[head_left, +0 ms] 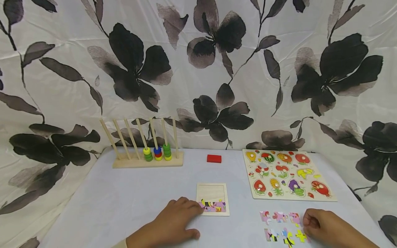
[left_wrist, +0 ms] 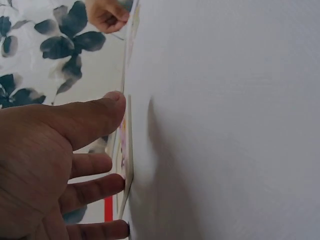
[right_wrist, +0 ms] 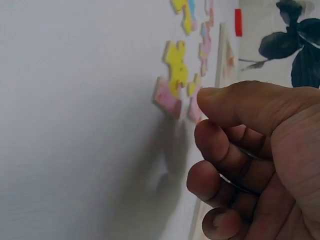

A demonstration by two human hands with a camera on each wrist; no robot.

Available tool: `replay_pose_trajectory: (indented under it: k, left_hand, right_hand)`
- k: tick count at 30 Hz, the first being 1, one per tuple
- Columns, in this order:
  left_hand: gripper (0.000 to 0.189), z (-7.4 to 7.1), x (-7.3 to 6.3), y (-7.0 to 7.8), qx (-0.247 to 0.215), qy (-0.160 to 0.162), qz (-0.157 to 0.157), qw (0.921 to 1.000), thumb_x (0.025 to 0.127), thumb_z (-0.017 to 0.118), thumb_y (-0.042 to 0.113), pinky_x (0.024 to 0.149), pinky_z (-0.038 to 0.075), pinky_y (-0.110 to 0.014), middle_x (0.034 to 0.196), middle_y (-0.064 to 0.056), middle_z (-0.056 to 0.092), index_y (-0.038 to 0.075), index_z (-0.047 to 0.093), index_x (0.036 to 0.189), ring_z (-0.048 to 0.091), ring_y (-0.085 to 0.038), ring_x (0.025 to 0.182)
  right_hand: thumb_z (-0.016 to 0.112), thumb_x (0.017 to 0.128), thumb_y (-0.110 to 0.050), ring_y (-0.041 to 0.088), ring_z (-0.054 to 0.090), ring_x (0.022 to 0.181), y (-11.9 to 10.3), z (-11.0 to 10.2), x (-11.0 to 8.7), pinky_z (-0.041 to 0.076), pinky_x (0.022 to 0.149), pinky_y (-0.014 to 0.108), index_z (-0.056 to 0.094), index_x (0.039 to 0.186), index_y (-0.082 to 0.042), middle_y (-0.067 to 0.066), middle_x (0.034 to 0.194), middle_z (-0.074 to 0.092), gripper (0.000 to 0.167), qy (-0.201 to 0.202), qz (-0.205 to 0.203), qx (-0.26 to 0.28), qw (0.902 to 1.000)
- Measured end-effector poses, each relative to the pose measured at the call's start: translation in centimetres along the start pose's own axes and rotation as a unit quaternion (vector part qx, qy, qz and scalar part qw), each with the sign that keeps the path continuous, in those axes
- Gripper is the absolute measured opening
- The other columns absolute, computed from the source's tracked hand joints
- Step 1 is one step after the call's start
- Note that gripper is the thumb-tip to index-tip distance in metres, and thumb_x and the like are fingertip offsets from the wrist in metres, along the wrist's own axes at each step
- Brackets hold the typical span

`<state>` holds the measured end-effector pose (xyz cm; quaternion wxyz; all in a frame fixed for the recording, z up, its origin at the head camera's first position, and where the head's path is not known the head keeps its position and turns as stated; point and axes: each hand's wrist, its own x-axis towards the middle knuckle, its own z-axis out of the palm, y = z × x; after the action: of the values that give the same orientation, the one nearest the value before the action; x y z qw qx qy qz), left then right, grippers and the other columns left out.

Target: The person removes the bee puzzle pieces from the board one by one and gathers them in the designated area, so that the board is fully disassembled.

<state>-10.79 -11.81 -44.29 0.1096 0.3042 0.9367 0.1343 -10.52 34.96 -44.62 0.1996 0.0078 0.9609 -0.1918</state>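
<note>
My left hand (head_left: 173,222) rests beside a small wooden puzzle tray (head_left: 227,199), fingertips at its left edge and thumb spread toward me. A strip of pink and yellow picture with a bee (head_left: 214,206) fills the tray's lower part; its upper part is bare wood. In the left wrist view, the straight fingers reach the edge of the tray (left_wrist: 131,145). My right hand (head_left: 322,225) hovers at the right end of two rows of loose jigsaw pieces (head_left: 280,217). Its fingers curl loosely, with nothing visible between them. Close to the thumb is a yellow and pink piece (right_wrist: 176,67).
A wooden bead abacus (head_left: 149,164) with coloured rings stands at the back left. A red block (head_left: 214,158) lies at the back middle. The fruit peg puzzle board (head_left: 288,197) is at the back right, beyond the loose pieces. Floral cloth (head_left: 217,75) hangs behind the table.
</note>
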Motion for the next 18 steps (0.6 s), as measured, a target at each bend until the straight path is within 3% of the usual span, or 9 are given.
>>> replay_pose_trajectory:
  k: [5, 10, 18]
  left_hand:
    - [0.053, -0.3, 0.1, -0.2, -0.019, 0.008, 0.002, 0.9998, 0.086, 0.078, 0.052, 0.099, 0.045, -0.051, 0.131, 0.015, 0.062, 0.026, 0.067, 0.131, 0.053, -0.018, 0.126]
    - [0.048, -0.5, 0.4, -0.5, -0.035, 0.015, -0.002, 0.9993, 0.087, 0.078, 0.049, 0.101, 0.045, -0.052, 0.129, 0.014, 0.063, 0.026, 0.069, 0.128, 0.055, -0.018, 0.126]
    - [0.055, 0.1, 1.4, -1.7, -0.014, 0.092, -0.02, 0.9955, 0.087, 0.081, 0.041, 0.101, 0.047, -0.053, 0.138, -0.002, 0.06, 0.016, 0.067, 0.134, 0.054, -0.026, 0.129]
  right_hand:
    - [0.081, 0.087, -0.015, 0.013, 0.048, 0.067, -1.8, -0.9, 0.1, 0.04, 0.06, 0.025, 0.062, 0.085, -0.015, -0.001, 0.069, 0.049, 0.019, 0.043, -0.045, -0.016, 0.9979]
    - [0.08, 0.089, -0.019, 0.01, 0.047, 0.064, -4.3, -1.5, 0.1, 0.038, 0.057, 0.026, 0.062, 0.088, -0.017, -0.002, 0.069, 0.048, 0.018, 0.053, -0.083, -0.01, 0.9951]
    - [0.077, 0.092, -0.023, 0.006, 0.049, 0.063, -8.7, -1.1, 0.8, 0.04, 0.055, 0.025, 0.065, 0.093, -0.02, -0.009, 0.07, 0.052, 0.012, 0.054, -0.164, 0.004, 0.9851]
